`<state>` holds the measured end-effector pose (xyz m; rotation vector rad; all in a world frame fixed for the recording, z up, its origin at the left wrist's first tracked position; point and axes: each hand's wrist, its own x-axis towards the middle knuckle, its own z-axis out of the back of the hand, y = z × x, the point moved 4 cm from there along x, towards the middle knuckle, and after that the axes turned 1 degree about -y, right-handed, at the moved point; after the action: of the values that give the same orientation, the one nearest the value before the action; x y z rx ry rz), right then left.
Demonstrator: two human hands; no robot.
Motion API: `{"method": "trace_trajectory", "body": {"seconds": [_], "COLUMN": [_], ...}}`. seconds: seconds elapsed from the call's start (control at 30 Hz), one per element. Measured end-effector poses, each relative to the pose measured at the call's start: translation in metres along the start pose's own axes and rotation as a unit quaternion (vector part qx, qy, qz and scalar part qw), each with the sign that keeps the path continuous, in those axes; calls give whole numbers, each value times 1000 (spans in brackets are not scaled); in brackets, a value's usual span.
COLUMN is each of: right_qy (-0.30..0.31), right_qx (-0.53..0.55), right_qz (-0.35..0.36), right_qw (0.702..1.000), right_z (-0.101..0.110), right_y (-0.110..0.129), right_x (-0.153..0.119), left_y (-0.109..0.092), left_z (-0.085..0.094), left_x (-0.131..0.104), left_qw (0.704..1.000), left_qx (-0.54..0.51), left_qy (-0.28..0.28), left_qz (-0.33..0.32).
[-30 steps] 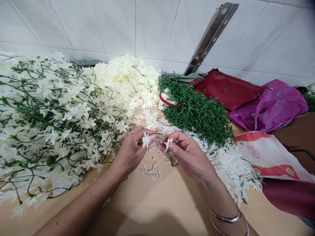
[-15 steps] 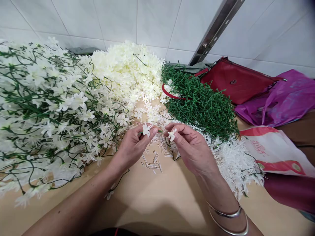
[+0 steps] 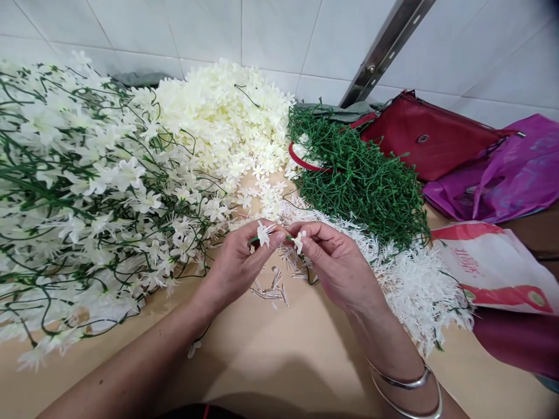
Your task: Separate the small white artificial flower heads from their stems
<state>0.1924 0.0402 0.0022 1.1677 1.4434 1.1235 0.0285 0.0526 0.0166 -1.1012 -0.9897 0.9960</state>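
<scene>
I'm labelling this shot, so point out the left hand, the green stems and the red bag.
Left hand (image 3: 238,261): head view, on the back of the hand.
Green stems (image 3: 358,180): head view, mid-pile.
Red bag (image 3: 439,137): head view, on the side, right of the round stud.

Head camera — looks forward, down over near work surface (image 3: 271,337) to tiled wall (image 3: 279,32); top-right corner perhaps vignetted.
</scene>
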Motion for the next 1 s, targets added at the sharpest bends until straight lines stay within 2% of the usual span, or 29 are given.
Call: {"method": "trace_trajectory", "body": {"seconds": [0.43,0.7,0.8,0.9,1.0], "right_qy": [-17,-5,-9,11,27], "right_qx": [-41,-42,-47,-31,-11], "right_qz": [-12,19,3,-25,-43], "right_qw": [999,999,999,999,999], "right_z": [-9,-20,-18,-13,-7], "right_y": [-5,-7,-10,-16,-19], "right_x": [2,5,7,9,11], "left_y": [23,27,28,27,21], "left_z": [-4,-2,-2,-3,-2], "left_x": [-4,-2,-1,0,-1], "left_qw": [994,997,998,998,998], "left_qx": [-68,-41,-27,-23,39], "left_qy": [4,-19,-21,-1,18], "left_qz": [86,57,55,63,39]}}
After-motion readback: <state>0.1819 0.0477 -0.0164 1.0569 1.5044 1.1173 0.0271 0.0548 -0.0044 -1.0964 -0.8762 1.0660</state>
